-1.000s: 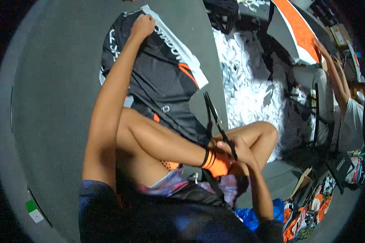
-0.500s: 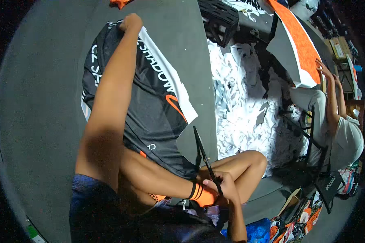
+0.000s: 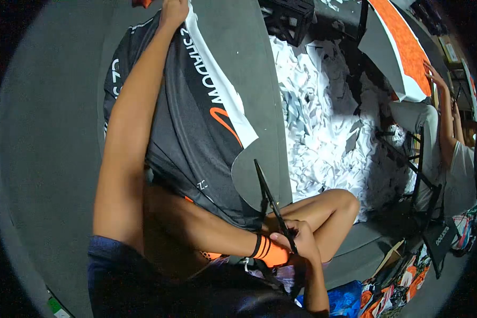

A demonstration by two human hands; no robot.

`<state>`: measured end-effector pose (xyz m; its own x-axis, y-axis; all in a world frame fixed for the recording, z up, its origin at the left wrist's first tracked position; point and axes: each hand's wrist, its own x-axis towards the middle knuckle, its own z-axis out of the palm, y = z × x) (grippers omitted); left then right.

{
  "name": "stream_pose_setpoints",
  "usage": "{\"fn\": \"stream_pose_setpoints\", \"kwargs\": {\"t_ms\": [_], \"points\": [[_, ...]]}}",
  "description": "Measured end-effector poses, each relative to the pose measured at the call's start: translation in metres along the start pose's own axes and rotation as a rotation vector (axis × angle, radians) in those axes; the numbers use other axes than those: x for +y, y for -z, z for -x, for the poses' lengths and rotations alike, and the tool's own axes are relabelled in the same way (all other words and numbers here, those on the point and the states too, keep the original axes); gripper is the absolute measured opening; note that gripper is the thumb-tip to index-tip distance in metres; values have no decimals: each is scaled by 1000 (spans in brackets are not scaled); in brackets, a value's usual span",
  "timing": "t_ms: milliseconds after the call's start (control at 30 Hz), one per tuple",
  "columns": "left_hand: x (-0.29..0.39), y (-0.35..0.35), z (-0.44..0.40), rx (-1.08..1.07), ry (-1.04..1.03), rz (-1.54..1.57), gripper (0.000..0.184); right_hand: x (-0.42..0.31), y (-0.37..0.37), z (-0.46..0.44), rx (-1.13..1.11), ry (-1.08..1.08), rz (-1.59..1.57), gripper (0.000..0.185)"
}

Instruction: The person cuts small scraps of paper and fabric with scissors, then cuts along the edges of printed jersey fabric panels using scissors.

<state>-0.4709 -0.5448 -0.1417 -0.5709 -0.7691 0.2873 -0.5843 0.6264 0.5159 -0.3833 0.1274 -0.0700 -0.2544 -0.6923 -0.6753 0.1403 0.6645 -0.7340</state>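
A black fabric panel (image 3: 196,140) with white "SHADOW" lettering, an orange stroke and a white border lies on the grey surface and partly over my legs. At the top of the view my left hand (image 3: 175,11) is closed on the panel's far edge, arm stretched out. My right hand (image 3: 302,238) holds a pair of black scissors (image 3: 266,186) by the handles, beside my orange sock. The scissors' blades look closed and point up and away, just right of the panel's curved lower edge, apart from the white corner.
White scraps (image 3: 318,127) are heaped to the right, below a black crate (image 3: 289,21). At far right a seated person (image 3: 458,169) touches an orange-and-white piece (image 3: 403,47) on another surface. A blue bag (image 3: 344,302) and patterned cloth lie at lower right.
My left hand has moved farther away, drawing the panel's far edge up with it. The fabric now shows long folds. My right hand still holds the scissors in nearly the same place.
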Motion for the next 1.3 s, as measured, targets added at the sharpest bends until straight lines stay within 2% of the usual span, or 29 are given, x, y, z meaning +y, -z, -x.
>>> {"fn": "stream_pose_setpoints", "kwargs": {"t_ms": [67, 133, 233, 300, 433, 533, 567, 667, 700, 767, 833, 900, 933, 1000, 1167, 1267, 1300], "points": [[34, 27, 35, 97, -195, -33, 47, -1, -2, -1, -3, 13, -2, 31], [76, 55, 76, -231, 0, -250, 56, -5, -3, -1, 15, 39, -56, 33], [94, 49, 120, -425, 64, -332, 60, -8, -5, 1, 21, 65, -89, 35], [98, 50, 130, -464, 73, -305, 60, -8, -6, 2, 42, 72, -110, 37], [89, 43, 136, -466, 84, -234, 47, 11, -4, 1, 28, 81, -33, 36], [85, 51, 146, -369, 281, 925, 31, 13, -4, 5, 39, 82, -47, 37], [83, 51, 150, -373, 271, 922, 31, 12, -4, 6, 43, 76, -54, 37], [71, 48, 169, -85, -13, 613, 26, 3, -4, 12, 33, 92, -76, 37], [76, 46, 182, -84, -21, 608, 26, 0, -4, 13, 25, 100, -85, 37], [102, 41, 228, 115, -357, 216, 34, 1, -4, 10, 22, 122, -105, 37], [133, 43, 273, -49, -308, 165, 48, 3, -6, 10, 12, 147, -138, 38], [153, 25, 316, 61, -419, -133, 63, -6, -6, 14, 4, 162, -143, 37], [168, 25, 329, 63, -421, -134, 63, -11, -4, 19, -2, 171, -146, 37], [193, 31, 346, -202, -659, 85, 72, -13, -2, 23, -7, 184, -149, 37], [221, 62, 352, -229, -642, 273, 61, -4, 1, 25, -21, 210, -204, 36], [206, 68, 364, -333, -257, -140, 43, -2, -1, 24, -29, 233, -220, 35], [200, 64, 365, -331, -253, -145, 43, -3, -3, 24, -4, 237, -196, 37]]}}
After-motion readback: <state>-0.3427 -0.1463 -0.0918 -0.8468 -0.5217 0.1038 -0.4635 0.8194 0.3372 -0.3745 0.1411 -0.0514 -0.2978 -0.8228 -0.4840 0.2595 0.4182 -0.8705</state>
